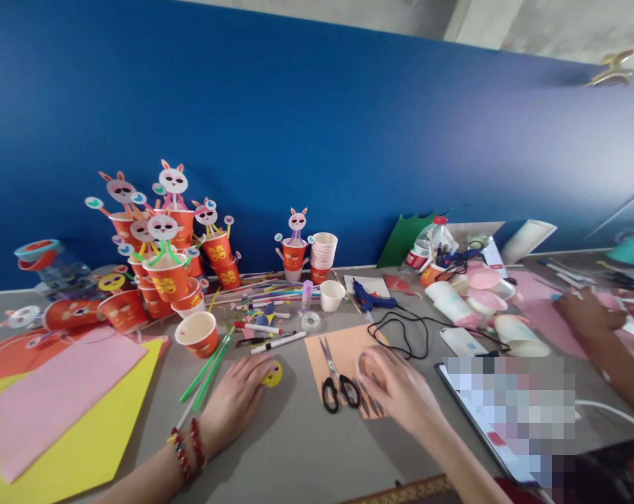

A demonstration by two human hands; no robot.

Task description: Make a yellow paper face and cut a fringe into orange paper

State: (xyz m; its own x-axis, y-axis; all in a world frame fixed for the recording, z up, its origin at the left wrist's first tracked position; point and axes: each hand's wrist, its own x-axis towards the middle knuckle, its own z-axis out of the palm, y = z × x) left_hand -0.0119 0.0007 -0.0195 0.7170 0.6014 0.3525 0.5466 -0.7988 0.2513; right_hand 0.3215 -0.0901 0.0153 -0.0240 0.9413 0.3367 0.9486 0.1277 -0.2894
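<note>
Resting at seven o'clock from view centre, the yellow disc (pixel 275 374) is lying on the grey surface (pixel 296 448), its edge meeting the left grip (pixel 236 395). Left fingers are lying close together; cannot tell if the thumb is pinching. Right grip (pixel 393 388) is curling over the orange sheet (pixel 317 350); cannot tell if it is holding anything.

Handling, judged: disc is looking like thin paper, featherlight, bending and creasing easily; rim is offering the best hold. Scissors (pixel 332 365), three o'clock of disc, are looking stiff and heavier; black loops are suiting the fingers.

Count: one yellow disc, one orange sheet, one scissors; one tape roll (pixel 310 322) sitting at one o'clock, one blue glue gun (pixel 369 297) at two, two green straws (pixel 200 374) slanting at nine, at least six rabbit faces (pixel 162 227) standing, mostly toward ten-eleven.
</note>
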